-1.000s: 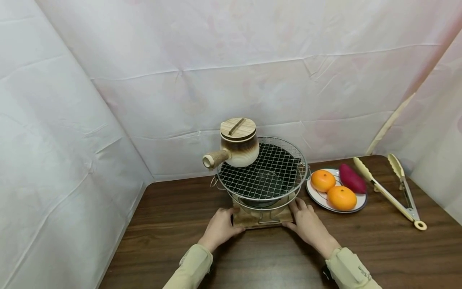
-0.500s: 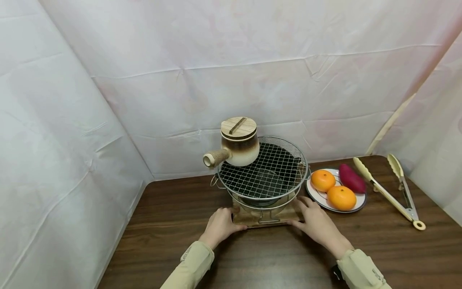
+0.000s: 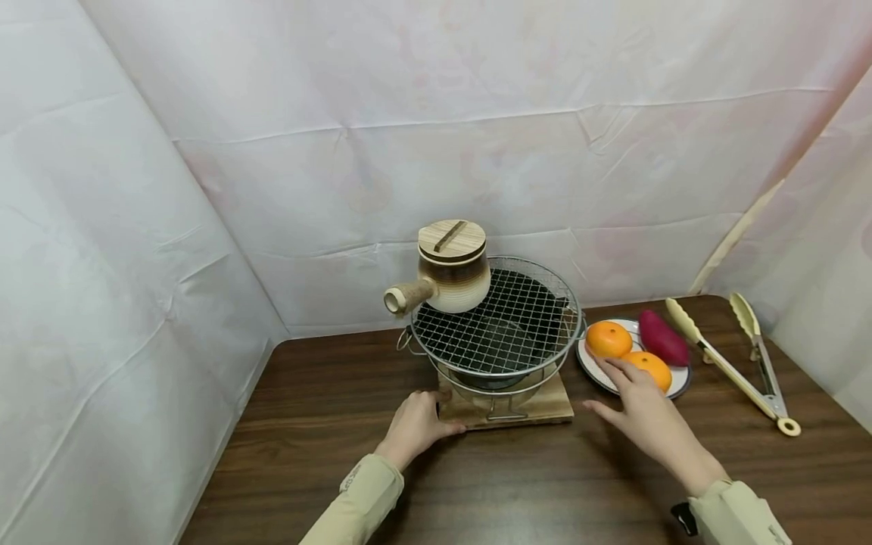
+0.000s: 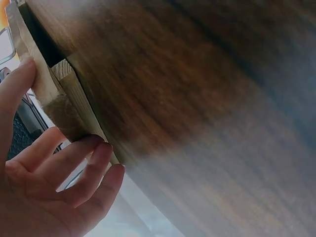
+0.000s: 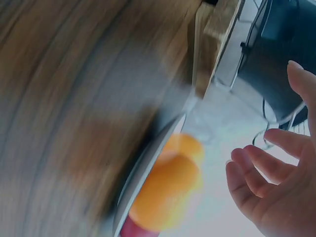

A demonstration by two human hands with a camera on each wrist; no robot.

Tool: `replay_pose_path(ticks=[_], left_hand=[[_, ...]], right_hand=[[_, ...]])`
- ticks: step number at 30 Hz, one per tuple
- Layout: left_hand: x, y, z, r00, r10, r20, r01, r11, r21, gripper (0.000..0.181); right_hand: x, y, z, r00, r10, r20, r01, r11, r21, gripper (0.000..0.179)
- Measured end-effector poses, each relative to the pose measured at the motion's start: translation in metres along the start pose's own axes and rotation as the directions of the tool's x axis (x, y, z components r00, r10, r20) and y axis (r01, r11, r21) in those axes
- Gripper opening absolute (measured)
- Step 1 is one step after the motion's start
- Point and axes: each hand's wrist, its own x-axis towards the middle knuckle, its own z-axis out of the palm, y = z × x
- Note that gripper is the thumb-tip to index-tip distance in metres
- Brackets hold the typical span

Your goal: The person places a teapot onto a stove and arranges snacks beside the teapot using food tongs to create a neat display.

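My left hand holds the front left corner of a wooden board. In the left wrist view its thumb lies along one edge of the board and curled fingers touch the side. On the board stands a round wire-framed grill with a mesh rack. A brown and cream side-handled pot with a wooden lid sits at the rack's back left. My right hand is off the board, holding nothing, its fingers overlapping the near orange and the plate in the head view.
A second orange and a purple sweet potato share the plate, right of the grill. Spread tongs lie at the table's right. White curtains hang behind and at both sides of the brown table.
My right hand has let go of the board's right corner and moved right, toward the plate. The left hand stays at its corner; the grill and pot have hardly moved.
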Motion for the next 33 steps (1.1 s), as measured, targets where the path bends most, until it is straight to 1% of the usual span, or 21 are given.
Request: replay_pose_path(ticks=[4,9,19,26,30,33], left_hand=[[0.0,0.001,0.0,1.0,0.014,-0.019,-0.013,1.0,0.021,0.063],[-0.001,0.0,0.0,1.0,0.012,-0.014,-0.012,1.0,0.014,0.063],[0.001,0.001,-0.001,1.0,0.003,-0.001,-0.003,1.0,0.01,0.063],[0.002,0.002,-0.001,1.0,-0.007,0.013,0.007,1.0,0.008,0.064],[0.002,0.001,-0.001,1.0,-0.008,0.011,0.008,1.0,0.011,0.063],[0.002,0.001,-0.001,1.0,-0.007,0.013,0.007,1.0,0.01,0.063]], right_hand=[[-0.003,0.013,-0.009,1.0,0.006,-0.028,-0.006,1.0,-0.024,0.07],[-0.006,0.03,-0.018,0.998,0.019,-0.055,-0.021,0.998,-0.052,0.069],[-0.01,0.067,-0.035,0.996,0.072,-0.053,-0.078,0.988,-0.131,0.072],[-0.01,0.092,-0.049,0.989,0.142,-0.039,-0.147,0.976,-0.16,0.075],[-0.012,0.105,-0.055,0.989,0.129,-0.066,-0.139,0.974,-0.179,0.073],[-0.015,0.114,-0.057,0.989,0.134,-0.061,-0.144,0.97,-0.196,0.073]])
